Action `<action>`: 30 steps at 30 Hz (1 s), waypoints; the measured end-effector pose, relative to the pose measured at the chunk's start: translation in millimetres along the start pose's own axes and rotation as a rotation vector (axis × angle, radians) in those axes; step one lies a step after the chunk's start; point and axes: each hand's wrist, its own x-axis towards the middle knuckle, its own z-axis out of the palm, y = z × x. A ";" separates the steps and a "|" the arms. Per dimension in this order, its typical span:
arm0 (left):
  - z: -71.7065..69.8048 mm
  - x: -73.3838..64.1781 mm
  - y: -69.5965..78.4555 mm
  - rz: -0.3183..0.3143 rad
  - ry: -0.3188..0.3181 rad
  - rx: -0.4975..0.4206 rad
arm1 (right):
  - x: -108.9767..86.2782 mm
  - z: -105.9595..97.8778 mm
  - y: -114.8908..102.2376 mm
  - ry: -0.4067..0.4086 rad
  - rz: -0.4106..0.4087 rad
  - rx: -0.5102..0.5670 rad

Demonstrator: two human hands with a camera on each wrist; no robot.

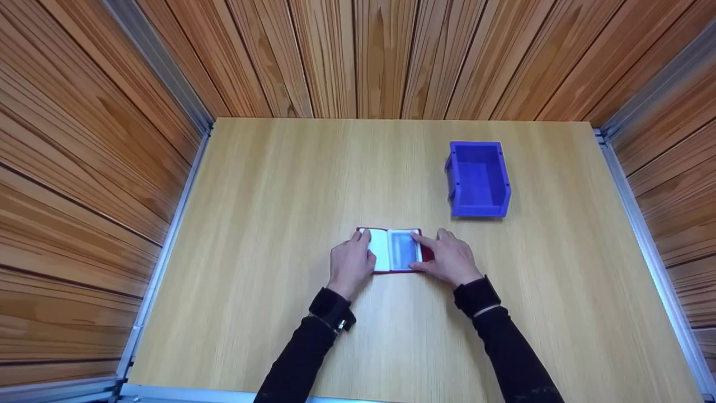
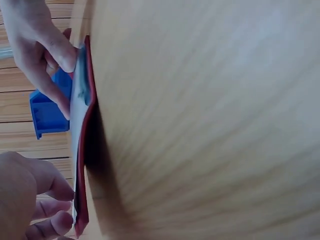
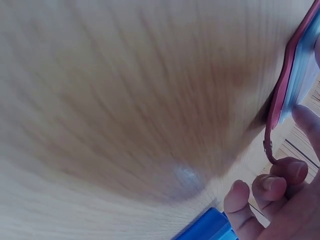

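Note:
A small red card holder (image 1: 403,272) lies spread out over the table, its white inner page on the left and a stack of clear bluish plastic sleeves (image 1: 404,252) on the right. My left hand (image 1: 351,262) grips its left edge, thumb on the white page. On the right side, the thumb and index finger of my right hand (image 1: 447,258) hold the sleeves at their outer edge. Its other fingers curl beside the red flap (image 3: 268,145), which carries a metal snap. In the left wrist view the card holder (image 2: 86,125) appears edge-on, with shadow beneath its middle.
A blue plastic bin (image 1: 480,179) stands farther back on the wooden table (image 1: 268,196), right of the hands. Wood-plank walls (image 1: 380,61) rise at the back and both sides, with metal rails (image 1: 654,263) along the table's edges.

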 end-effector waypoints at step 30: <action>12.6 -2.3 -8.8 0.003 -0.009 -0.086 | -3.4 -1.7 -7.1 0.068 -0.148 -0.163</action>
